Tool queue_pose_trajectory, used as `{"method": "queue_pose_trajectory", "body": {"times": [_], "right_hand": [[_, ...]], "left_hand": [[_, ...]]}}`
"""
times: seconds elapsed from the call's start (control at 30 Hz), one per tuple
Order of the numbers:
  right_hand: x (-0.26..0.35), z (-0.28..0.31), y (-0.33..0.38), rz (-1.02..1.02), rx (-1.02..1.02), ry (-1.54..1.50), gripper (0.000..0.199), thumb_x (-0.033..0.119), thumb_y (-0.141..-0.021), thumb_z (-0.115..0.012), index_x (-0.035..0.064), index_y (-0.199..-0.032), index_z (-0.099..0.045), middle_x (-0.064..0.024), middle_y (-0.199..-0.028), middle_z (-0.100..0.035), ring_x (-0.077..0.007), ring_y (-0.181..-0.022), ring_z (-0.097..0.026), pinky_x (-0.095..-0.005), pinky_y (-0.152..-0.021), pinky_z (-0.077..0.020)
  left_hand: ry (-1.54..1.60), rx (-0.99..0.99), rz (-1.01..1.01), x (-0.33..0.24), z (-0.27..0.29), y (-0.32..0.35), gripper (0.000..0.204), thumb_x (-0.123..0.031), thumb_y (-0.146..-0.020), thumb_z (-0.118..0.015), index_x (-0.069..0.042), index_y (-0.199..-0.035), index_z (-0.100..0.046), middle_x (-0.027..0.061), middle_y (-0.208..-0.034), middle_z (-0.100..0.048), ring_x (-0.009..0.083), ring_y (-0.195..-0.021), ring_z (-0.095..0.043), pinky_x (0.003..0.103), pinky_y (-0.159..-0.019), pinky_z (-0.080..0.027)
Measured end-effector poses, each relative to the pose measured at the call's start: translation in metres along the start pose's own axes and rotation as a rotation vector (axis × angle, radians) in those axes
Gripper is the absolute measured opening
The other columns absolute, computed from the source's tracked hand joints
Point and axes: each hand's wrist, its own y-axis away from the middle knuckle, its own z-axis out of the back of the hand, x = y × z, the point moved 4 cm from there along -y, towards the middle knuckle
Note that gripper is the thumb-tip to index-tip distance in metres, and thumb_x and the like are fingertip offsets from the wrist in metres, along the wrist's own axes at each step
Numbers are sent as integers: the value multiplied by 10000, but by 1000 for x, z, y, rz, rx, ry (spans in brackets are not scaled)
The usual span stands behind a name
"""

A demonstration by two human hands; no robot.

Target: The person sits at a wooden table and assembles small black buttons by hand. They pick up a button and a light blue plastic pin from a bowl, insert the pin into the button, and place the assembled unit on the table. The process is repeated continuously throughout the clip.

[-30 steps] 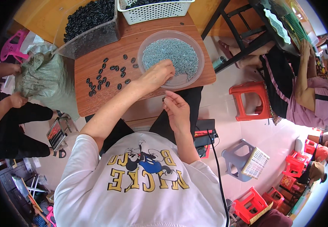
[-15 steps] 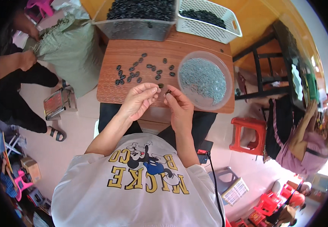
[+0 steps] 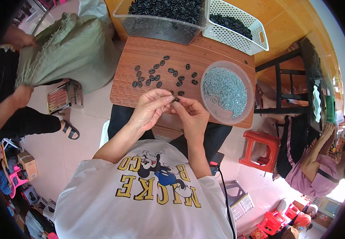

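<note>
My left hand (image 3: 153, 106) and my right hand (image 3: 193, 113) meet above the near edge of a small wooden table (image 3: 120, 89). The right thumb and fingers pinch a small black oval piece (image 3: 176, 100). Left fingertips press together at its other side; what they hold, if anything, is too small to make out. Just beyond the hands, several similar two-holed black oval pieces (image 3: 159, 84) lie scattered on the tabletop. Right of my hands stands a round translucent bowl (image 3: 219, 114) with many small silvery screw-like parts (image 3: 224, 87) in it.
At the table's far side are a clear bin (image 3: 156, 30) and a white perforated basket (image 3: 236, 42), both holding black pieces. On the left a person's hands grip a large greenish sack (image 3: 73, 51). A red stool (image 3: 260, 149) and another person (image 3: 312, 167) are on the right.
My hands have come together at the black oval piece, where a gap showed between them before. The view has shifted slightly. At left, the other person's hands and the sack have moved.
</note>
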Motion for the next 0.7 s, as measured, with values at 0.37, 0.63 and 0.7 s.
{"method": "queue_pose_trajectory", "body": {"times": [0.37, 0.63, 0.7], "right_hand": [[-1, 6, 2, 36, -45, 96, 158, 1, -809, -651, -53, -958, -645, -90, -827, -665, -107, -716, -631, -208, -637, -510], [-11, 11, 1, 31, -53, 101, 143, -3, -813, -644, -50, -948, -655, -95, -822, -667, -106, -696, -631, -208, -629, -510], [-15, 12, 0, 23, -61, 78, 142, -6, -816, -640, -49, -950, -656, -92, -823, -668, -107, -701, -633, -210, -630, -512]], "left_hand": [[-147, -4, -49, 2, -8, 0, 82, -1, -842, -607, 25, -917, -628, 110, -822, -651, 148, -696, -634, 271, -643, -556], [-303, -11, 4, 8, 5, -4, 97, -8, -839, -617, 22, -928, -638, 121, -840, -658, 159, -719, -649, 250, -638, -542], [-272, -37, 15, 7, 0, -3, 94, -12, -837, -622, 20, -924, -638, 117, -840, -658, 152, -711, -645, 241, -632, -535]]}}
